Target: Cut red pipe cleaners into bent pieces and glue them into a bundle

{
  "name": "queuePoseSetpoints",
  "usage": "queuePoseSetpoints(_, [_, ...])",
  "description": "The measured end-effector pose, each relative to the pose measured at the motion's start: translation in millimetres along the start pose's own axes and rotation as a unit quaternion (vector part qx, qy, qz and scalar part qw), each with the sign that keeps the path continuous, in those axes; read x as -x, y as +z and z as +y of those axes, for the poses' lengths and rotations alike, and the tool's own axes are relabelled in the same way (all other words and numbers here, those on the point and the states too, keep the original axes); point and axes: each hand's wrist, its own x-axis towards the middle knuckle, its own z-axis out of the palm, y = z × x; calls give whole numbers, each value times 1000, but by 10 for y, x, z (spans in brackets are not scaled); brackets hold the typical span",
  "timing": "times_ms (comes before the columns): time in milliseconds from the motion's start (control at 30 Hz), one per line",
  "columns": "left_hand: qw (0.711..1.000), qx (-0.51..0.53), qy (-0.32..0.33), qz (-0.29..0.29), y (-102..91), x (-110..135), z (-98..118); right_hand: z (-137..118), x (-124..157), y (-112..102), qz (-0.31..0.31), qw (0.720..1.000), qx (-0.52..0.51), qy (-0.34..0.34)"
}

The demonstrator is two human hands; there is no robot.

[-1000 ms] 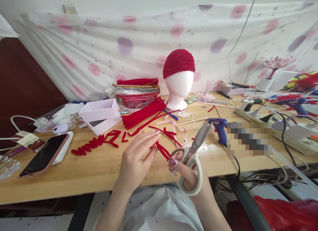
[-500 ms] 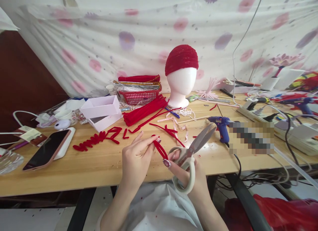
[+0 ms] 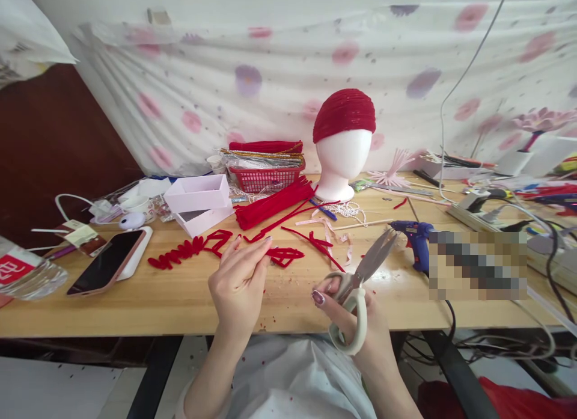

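Note:
My left hand [image 3: 238, 281] is closed, its thumb and fingers pinched on one end of a red pipe cleaner loop [image 3: 295, 254]. The folded strands fan out to the right of the fingertips. In my right hand [image 3: 345, 311] are scissors [image 3: 373, 256] with pale handles, the fingers in the grips and the blades pointing away to the upper right. To the left of my left hand lie bent red pipe cleaner pieces [image 3: 219, 241] and a row of fuzzy red petal shapes [image 3: 175, 253]. Loose red pipe cleaners [image 3: 318, 244] lie beyond the scissors.
A white foam head [image 3: 340, 166] wears a red wrapped cap [image 3: 345, 115]. Beside it are a red basket [image 3: 265, 178] and a red pipe cleaner bundle [image 3: 273, 204]. A blue glue gun [image 3: 419, 238] lies right, a phone [image 3: 108, 263] and clear bottle [image 3: 40, 281] left.
The loop's far end has come away from my right fingers and now spreads wider from my left hand. The scissors stay in my right hand. The camera view has shifted slightly left.

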Motion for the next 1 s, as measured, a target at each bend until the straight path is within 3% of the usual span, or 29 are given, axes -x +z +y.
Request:
queuePoseSetpoints(167, [1000, 12, 5, -17, -12, 7, 52, 13, -21, 12, 10, 1000, -22, 3])
queuePoseSetpoints(433, [985, 20, 111, -129, 54, 118, 210, -64, -42, 3, 14, 998, 54, -11])
queuePoseSetpoints(567, [989, 18, 85, -122, 20, 85, 167, -89, -67, -33, 39, 998, -38, -19])
queuePoseSetpoints(733, [994, 9, 51, -95, -1, 75, 131, -119, -94, -68, 62, 998, -7, -31])
queuePoseSetpoints(900, [988, 32, 64, -136, 14, 141, 160, -78, -67, -36, 27, 1000, -5, -7])
queuePoseSetpoints(1000, [993, 15, 38, -109, -76, 122, 44, -78, -81, -66, 45, 999, -21, -12])
